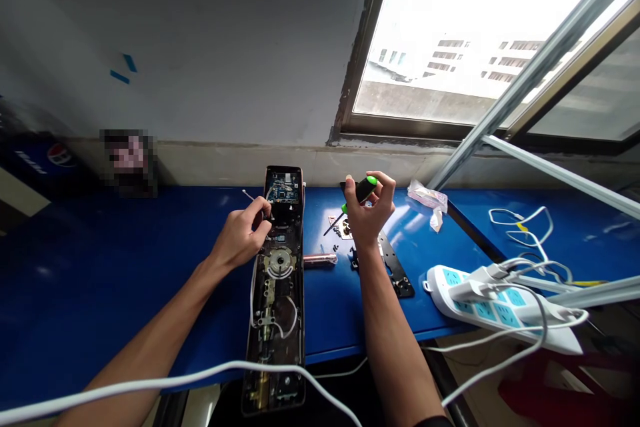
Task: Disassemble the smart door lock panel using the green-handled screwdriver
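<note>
A long, dark, opened electronic lock housing [276,287] lies on the blue table, its near end at the front edge. Inside are a blue circuit board [283,188], a round metal part, brass-coloured pieces and white wires. My left hand [245,232] is closed in a pinch over the housing's left side, just below the board. From its fingers a thin wire [247,195] with a pale tip sticks out to the upper left. Right of the housing, my right hand [371,210] grips a green and black screwdriver [361,193], its shaft pointing down left, apart from the housing.
Below my right hand lie small screws [336,229] and a black metal plate [399,273]. A reddish metallic cylinder [320,259] rests beside the housing. A white power strip [505,310] with plugs sits at right. A white cable [215,371] crosses the foreground. Crumpled plastic [427,197] lies near the wall.
</note>
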The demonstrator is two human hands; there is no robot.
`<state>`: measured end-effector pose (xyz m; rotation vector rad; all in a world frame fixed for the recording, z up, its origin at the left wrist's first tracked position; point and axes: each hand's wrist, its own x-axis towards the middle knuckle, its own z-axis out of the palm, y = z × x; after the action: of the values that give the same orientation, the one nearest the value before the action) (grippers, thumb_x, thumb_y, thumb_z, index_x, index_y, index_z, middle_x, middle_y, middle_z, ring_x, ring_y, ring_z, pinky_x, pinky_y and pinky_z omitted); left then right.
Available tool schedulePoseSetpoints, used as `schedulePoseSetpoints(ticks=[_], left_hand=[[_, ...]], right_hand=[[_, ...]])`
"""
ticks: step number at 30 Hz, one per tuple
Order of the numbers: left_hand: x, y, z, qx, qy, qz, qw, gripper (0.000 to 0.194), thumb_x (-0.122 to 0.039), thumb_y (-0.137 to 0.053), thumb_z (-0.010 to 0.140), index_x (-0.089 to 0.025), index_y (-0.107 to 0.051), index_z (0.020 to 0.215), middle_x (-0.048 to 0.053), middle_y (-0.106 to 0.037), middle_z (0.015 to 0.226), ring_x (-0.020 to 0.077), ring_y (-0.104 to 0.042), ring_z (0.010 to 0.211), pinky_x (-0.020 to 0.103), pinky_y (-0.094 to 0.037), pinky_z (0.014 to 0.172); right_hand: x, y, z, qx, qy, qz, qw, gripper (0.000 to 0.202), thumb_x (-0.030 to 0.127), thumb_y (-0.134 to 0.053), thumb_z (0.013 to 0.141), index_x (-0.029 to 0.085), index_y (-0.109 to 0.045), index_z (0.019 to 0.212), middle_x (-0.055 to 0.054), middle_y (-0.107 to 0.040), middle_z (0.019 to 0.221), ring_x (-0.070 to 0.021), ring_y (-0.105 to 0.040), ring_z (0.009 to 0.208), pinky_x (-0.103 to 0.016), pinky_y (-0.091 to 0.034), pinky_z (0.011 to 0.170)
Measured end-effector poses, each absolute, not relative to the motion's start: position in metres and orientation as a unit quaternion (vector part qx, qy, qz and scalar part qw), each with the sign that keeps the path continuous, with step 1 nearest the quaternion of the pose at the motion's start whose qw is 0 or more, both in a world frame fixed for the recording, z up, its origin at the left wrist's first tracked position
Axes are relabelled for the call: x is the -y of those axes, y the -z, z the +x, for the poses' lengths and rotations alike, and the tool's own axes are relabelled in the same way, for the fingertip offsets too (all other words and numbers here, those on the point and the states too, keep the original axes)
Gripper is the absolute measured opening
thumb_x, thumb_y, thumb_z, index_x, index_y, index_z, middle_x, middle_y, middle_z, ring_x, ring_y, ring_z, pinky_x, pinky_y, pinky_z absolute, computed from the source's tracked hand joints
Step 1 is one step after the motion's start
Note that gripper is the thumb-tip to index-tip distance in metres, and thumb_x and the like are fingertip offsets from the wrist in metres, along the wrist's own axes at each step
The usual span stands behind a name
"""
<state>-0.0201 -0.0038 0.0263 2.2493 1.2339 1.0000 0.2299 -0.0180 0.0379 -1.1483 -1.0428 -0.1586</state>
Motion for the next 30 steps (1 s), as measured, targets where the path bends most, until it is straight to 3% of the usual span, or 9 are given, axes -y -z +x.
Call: schedulePoseSetpoints(ticks=[9,16,20,24,30], left_hand=[[0.011,-0.031,-0.018,-0.469,-0.311,0.814,0.141,0.006,-0.024,-0.048,0.091,-0.025,-0.05,0.096,-0.006,-0.051,0.062,0.0169,-0.052,0.054,0.028,-0.035,0.058],[0.016,-0.036,-0.023,-0.428,-0.32,0.845,-0.016,0.017,-0.029,-0.055,0.09,-0.021,-0.055,0.106,-0.005,-0.055,0.064,0.0166,-0.052,0.051,0.03,-0.036,0.055],[0.015,-0.051,-0.012,-0.338,-0.36,0.864,-0.098,0.011,-0.025,-0.055,0.091,-0.019,-0.061,0.098,0.003,-0.062,0.076,0.0215,-0.057,0.068,0.035,-0.046,0.069],[0.008,-0.079,0.012,-0.241,-0.299,0.923,-0.026,0.017,-0.02,-0.053,0.096,-0.016,-0.067,0.103,0.01,-0.069,0.102,0.0249,-0.064,0.094,0.039,-0.052,0.085],[-0.003,-0.09,0.04,-0.2,-0.231,0.952,0.012,0.018,-0.018,-0.056,0.097,-0.015,-0.073,0.102,0.012,-0.07,0.104,0.0272,-0.062,0.104,0.046,-0.055,0.096]], right_hand=[[0.017,-0.037,0.229,0.479,0.085,-0.516,0.705,0.033,0.043,-0.074,0.087,0.024,-0.055,0.105,0.005,-0.058,0.074,-0.0106,-0.059,0.059,-0.024,-0.054,0.057],[0.015,-0.033,0.232,0.492,0.081,-0.521,0.693,0.032,0.042,-0.074,0.088,0.024,-0.056,0.107,0.005,-0.058,0.075,-0.0099,-0.057,0.058,-0.023,-0.051,0.053],[0.007,-0.045,0.239,0.52,0.06,-0.516,0.678,0.03,0.044,-0.074,0.088,0.025,-0.06,0.108,0.004,-0.058,0.077,-0.009,-0.055,0.054,-0.023,-0.049,0.05],[-0.012,-0.076,0.253,0.612,-0.037,-0.505,0.608,0.03,0.044,-0.074,0.086,0.026,-0.061,0.106,0.005,-0.057,0.077,-0.008,-0.051,0.052,-0.022,-0.044,0.047],[-0.041,-0.101,0.274,0.693,-0.151,-0.505,0.491,0.027,0.035,-0.078,0.079,0.023,-0.063,0.098,0.006,-0.055,0.071,-0.0079,-0.046,0.055,-0.021,-0.041,0.051]])
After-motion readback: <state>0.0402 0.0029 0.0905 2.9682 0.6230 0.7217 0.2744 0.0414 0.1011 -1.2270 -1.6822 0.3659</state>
